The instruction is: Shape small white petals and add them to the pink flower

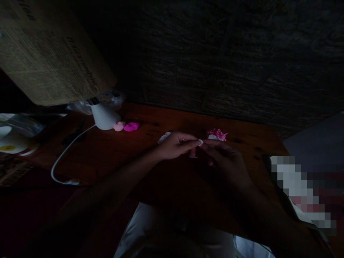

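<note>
My left hand and my right hand meet above the wooden table. Between their fingertips is a small white piece, which looks like soft modelling clay. Both hands are closed in a pinch on it. Partly hidden behind my left hand lies a white lump. Just beyond my right hand sits a ruffled pink and white piece, like a flower. A pale pink lump and a bright magenta lump lie side by side to the left.
A lamp with a white base and a newspaper-print shade stands at the left, its white cable curving forward. Clear plastic lies behind it. A white container is at far left. A dark textured wall borders the table.
</note>
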`<action>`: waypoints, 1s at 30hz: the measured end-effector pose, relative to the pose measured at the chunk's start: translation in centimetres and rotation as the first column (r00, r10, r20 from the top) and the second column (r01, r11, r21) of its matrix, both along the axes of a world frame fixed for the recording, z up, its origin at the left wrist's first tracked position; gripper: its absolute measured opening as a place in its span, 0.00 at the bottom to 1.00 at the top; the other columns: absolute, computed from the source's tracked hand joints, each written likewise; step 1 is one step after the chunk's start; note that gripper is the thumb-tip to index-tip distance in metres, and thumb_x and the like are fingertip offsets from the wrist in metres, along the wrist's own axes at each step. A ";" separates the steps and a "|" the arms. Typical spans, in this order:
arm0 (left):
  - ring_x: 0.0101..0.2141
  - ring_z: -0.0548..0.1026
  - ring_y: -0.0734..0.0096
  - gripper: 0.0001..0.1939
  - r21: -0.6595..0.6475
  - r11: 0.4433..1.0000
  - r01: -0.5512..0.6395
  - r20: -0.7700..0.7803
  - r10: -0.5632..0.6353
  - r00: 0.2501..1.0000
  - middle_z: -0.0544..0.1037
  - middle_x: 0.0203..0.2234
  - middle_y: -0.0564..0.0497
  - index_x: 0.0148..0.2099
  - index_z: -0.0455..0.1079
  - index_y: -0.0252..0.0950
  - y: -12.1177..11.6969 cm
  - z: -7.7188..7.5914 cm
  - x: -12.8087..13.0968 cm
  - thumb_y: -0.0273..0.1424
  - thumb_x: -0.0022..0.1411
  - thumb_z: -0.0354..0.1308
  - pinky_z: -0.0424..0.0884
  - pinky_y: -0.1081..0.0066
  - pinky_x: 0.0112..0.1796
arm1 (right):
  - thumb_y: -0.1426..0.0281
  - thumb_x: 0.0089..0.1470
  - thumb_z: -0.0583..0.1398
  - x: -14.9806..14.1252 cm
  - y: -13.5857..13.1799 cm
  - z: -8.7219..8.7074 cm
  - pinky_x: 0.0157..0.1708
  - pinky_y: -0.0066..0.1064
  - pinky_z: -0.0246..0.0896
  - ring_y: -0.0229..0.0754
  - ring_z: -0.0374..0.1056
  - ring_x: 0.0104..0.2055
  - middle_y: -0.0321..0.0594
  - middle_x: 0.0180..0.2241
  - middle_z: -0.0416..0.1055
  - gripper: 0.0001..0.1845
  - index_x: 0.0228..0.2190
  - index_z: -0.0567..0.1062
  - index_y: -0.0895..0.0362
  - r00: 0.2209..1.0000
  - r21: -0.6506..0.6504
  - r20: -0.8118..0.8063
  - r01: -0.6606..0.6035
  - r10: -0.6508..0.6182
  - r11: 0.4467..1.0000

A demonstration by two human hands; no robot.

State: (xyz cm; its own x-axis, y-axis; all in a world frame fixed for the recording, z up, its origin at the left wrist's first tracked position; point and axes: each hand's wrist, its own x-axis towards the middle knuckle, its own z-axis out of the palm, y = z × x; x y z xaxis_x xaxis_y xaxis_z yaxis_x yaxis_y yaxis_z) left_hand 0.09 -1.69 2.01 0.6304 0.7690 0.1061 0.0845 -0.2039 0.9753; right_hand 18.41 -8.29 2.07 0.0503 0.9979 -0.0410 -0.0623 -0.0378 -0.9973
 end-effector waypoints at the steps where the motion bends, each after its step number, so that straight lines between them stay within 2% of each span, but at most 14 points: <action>1: 0.22 0.68 0.80 0.18 0.020 1.000 -0.007 -0.009 0.007 1.000 0.77 0.22 0.52 0.36 0.79 0.33 0.0 0.0 0.0 0.43 0.66 0.59 0.61 0.77 0.25 | 0.58 0.47 0.72 0.0 0.0 0.0 0.22 0.28 0.57 0.34 0.61 0.21 0.32 0.20 0.71 0.17 0.37 0.84 0.53 1.000 -0.002 -0.001 -0.004 0.004 1.000; 7: 0.26 0.73 0.78 0.14 0.127 0.992 0.010 -0.001 -0.009 1.000 0.80 0.24 0.51 0.33 0.79 0.33 0.2 -0.1 -0.2 0.36 0.67 0.59 0.67 0.76 0.31 | 0.58 0.45 0.74 0.0 0.0 0.0 0.22 0.28 0.54 0.33 0.61 0.21 0.32 0.21 0.72 0.20 0.38 0.83 0.55 0.999 -0.054 -0.035 -0.001 -0.001 0.999; 14: 0.34 0.78 0.73 0.09 0.041 0.997 -0.072 0.115 0.067 0.991 0.83 0.33 0.48 0.39 0.79 0.33 0.4 -0.9 0.1 0.34 0.61 0.65 0.72 0.73 0.38 | 0.59 0.45 0.74 0.3 0.2 -0.3 0.24 0.28 0.52 0.33 0.58 0.21 0.30 0.18 0.67 0.17 0.35 0.84 0.54 0.998 -0.066 -0.061 -0.009 0.005 0.998; 19: 0.35 0.77 0.74 0.08 0.066 0.996 -0.054 0.108 0.047 0.993 0.82 0.34 0.49 0.39 0.78 0.33 0.3 -0.9 0.2 0.33 0.62 0.64 0.72 0.73 0.40 | 0.58 0.42 0.75 0.2 0.2 -0.2 0.23 0.28 0.50 0.33 0.57 0.21 0.30 0.18 0.67 0.20 0.36 0.84 0.55 0.999 -0.082 -0.033 0.015 -0.018 0.997; 23: 0.36 0.77 0.73 0.12 0.058 0.997 -0.051 0.015 0.050 0.999 0.82 0.35 0.49 0.41 0.77 0.32 0.4 -0.8 0.0 0.37 0.66 0.60 0.71 0.73 0.39 | 0.58 0.41 0.75 0.1 0.1 0.0 0.23 0.28 0.51 0.32 0.56 0.21 0.30 0.17 0.67 0.19 0.35 0.84 0.55 0.998 -0.075 -0.053 0.012 -0.016 0.997; 25: 0.34 0.77 0.74 0.16 0.105 0.993 -0.060 -0.067 0.067 0.995 0.82 0.36 0.49 0.44 0.77 0.33 0.6 -0.7 -0.4 0.42 0.67 0.59 0.69 0.74 0.36 | 0.58 0.41 0.75 0.1 0.1 0.0 0.23 0.28 0.51 0.32 0.56 0.21 0.29 0.18 0.66 0.20 0.35 0.84 0.54 0.996 -0.084 -0.085 0.029 -0.036 0.996; 27: 0.31 0.75 0.74 0.19 0.241 0.970 -0.044 -0.206 0.095 0.974 0.81 0.34 0.50 0.45 0.77 0.34 0.9 -0.6 -1.0 0.45 0.64 0.61 0.67 0.74 0.33 | 0.58 0.41 0.75 0.2 0.2 0.1 0.23 0.27 0.51 0.32 0.56 0.21 0.30 0.19 0.67 0.19 0.35 0.84 0.54 0.993 -0.091 -0.103 0.048 -0.058 0.995; 30: 0.32 0.74 0.72 0.19 0.456 0.877 0.152 -0.453 0.082 0.888 0.80 0.35 0.51 0.45 0.77 0.36 1.1 -0.4 -1.8 0.44 0.57 0.68 0.65 0.72 0.35 | 0.59 0.40 0.76 0.4 0.3 0.1 0.23 0.27 0.52 0.32 0.58 0.22 0.32 0.21 0.70 0.18 0.34 0.84 0.54 0.990 -0.089 -0.101 0.093 -0.102 0.992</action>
